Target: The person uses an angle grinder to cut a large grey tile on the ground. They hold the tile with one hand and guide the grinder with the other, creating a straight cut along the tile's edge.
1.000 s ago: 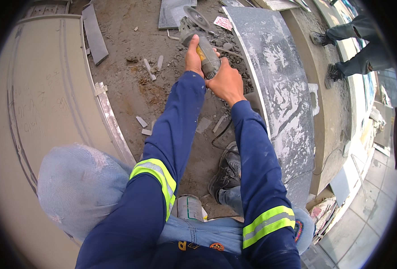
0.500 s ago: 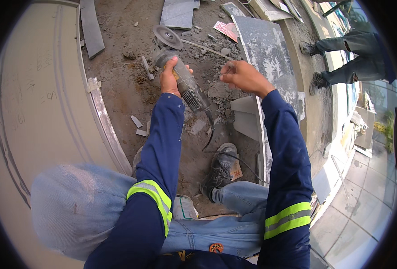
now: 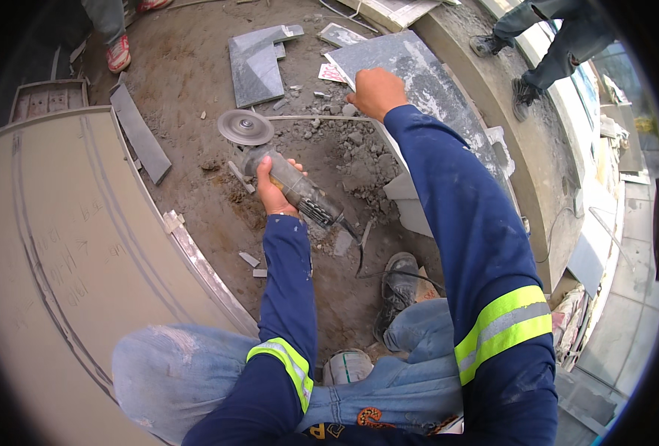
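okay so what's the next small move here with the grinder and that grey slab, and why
Probably bring the dusty grey angle grinder across to the speckled grey stone slab. The left hand alone grips it, its round disc hanging over rubble, apart from the slab, while the right hand already steadies the slab's near edge.

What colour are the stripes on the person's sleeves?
Bright yellow stripes with a grey band, on dark blue sleeves; head view.

A small flat card or packet (image 3: 332, 72), white with red print, lies on the dirt floor just left of the big grey stone slab (image 3: 426, 82), touching its near-left edge. No signs or screens show.
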Motion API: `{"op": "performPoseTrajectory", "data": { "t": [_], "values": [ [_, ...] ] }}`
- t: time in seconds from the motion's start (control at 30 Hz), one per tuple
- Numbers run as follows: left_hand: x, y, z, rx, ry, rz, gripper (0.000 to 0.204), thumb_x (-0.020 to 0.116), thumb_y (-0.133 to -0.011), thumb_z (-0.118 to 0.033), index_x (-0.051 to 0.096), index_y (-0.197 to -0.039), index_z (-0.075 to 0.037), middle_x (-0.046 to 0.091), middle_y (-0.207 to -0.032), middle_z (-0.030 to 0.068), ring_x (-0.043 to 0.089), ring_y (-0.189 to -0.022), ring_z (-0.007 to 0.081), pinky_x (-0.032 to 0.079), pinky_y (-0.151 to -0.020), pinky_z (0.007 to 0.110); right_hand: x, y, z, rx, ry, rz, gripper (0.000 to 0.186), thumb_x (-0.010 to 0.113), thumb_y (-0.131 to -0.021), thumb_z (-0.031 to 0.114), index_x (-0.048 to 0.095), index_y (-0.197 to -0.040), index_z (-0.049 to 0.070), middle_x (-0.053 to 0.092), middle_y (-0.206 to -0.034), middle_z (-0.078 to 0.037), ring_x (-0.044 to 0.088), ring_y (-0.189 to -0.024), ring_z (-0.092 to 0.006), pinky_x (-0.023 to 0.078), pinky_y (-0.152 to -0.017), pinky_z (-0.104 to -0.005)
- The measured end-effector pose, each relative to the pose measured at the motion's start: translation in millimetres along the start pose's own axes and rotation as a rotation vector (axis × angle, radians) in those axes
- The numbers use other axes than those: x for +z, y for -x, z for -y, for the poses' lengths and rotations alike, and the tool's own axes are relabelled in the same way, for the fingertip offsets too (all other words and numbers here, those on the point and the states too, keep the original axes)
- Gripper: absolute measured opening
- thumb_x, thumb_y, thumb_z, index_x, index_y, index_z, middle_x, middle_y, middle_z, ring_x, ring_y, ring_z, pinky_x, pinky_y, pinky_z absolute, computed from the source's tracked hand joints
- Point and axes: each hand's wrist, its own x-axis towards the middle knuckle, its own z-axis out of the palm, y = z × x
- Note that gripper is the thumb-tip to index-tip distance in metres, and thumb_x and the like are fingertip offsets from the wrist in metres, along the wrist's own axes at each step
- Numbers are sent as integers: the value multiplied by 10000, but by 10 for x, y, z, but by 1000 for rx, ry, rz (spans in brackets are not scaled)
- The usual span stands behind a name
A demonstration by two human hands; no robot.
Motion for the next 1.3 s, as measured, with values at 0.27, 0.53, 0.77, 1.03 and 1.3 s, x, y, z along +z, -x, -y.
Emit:
{"op": "performPoseTrajectory", "data": {
  "t": [0.27,0.53,0.77,1.03,1.3],
  "values": [
    [76,-54,37,16,-10,33,443,637,-885,-442,586,-1094,-55,664,-889,105,685,-776,241,580,-682,411,178,-95,-105,-24,-53,-129,211,697,-832,216,744,-874,15,719,-863,-238,708,-823,-415,566,-747,-491],
    [71,-58,94,-21,-2,72,471,653,-880,-440,570,-1133,-52,671,-906,120,686,-789,255,575,-688,420,167,-222,-361,121,-197,72,212,638,-845,150,744,-976,22,727,-972,-226,703,-930,-399,560,-828,-475],
    [112,-44,92,-23,-4,71,464,651,-875,-447,577,-1125,-62,673,-902,116,686,-786,246,576,-692,416,172,-123,-427,-183,-247,-61,220,630,-929,233,752,-1078,126,733,-1036,-135,695,-969,-344,555,-819,-459],
    [169,-26,107,-8,-32,74,460,654,-875,-453,584,-1104,-60,676,-905,111,688,-787,241,577,-690,415,187,-145,-213,-97,-109,-79,166,660,-862,181,756,-938,69,727,-942,-176,708,-899,-355,563,-766,-462],
    [151,-60,93,-5,-32,79,453,635,-877,-474,590,-1067,-65,671,-890,100,682,-774,238,578,-690,420,277,-316,-301,-53,-251,-31,218,623,-851,168,744,-885,-10,711,-911,-261,702,-869,-423,558,-806,-480]
  ]
}}
